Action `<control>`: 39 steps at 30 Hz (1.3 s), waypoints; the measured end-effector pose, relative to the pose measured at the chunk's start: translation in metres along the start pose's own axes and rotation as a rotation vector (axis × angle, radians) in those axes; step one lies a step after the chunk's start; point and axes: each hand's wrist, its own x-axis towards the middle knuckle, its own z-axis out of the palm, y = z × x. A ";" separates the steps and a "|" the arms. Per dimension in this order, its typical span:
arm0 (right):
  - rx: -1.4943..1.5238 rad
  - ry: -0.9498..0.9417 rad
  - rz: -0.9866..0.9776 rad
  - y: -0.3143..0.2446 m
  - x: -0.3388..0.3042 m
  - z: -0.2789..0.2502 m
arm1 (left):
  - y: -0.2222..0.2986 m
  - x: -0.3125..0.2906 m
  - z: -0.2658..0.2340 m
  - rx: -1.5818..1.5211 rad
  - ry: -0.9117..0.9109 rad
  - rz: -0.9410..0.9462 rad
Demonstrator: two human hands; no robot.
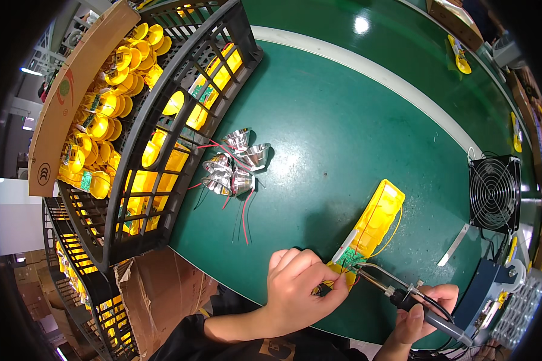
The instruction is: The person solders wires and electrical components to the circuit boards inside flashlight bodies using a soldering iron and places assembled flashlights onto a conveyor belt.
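A long yellow plastic housing lies slantwise on the green table, with a small green circuit board and thin wires at its near end. My left hand is closed in a pinch over that near end; what its fingertips grip is hidden. In my right hand is a soldering iron with a thin feed tube fixed alongside it. The iron's tip meets the board's area close to my left fingertips. A short red wire shows beside the board.
Several silver reflector cups with red and black wires lie left of centre. A black crate of yellow housings stands at the left, with a cardboard sheet. At the right are a black fan, a metal strip and a dark blue device.
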 end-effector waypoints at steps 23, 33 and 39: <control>0.194 0.103 -0.129 0.001 0.005 -0.018 | 0.002 -0.003 -0.002 0.034 0.015 0.022; 0.237 0.158 -0.143 -0.014 0.012 -0.019 | 0.016 -0.018 -0.013 -0.048 0.014 -0.162; 0.283 0.283 -0.240 -0.029 0.015 -0.036 | 0.026 -0.017 -0.020 -0.045 -0.070 -0.134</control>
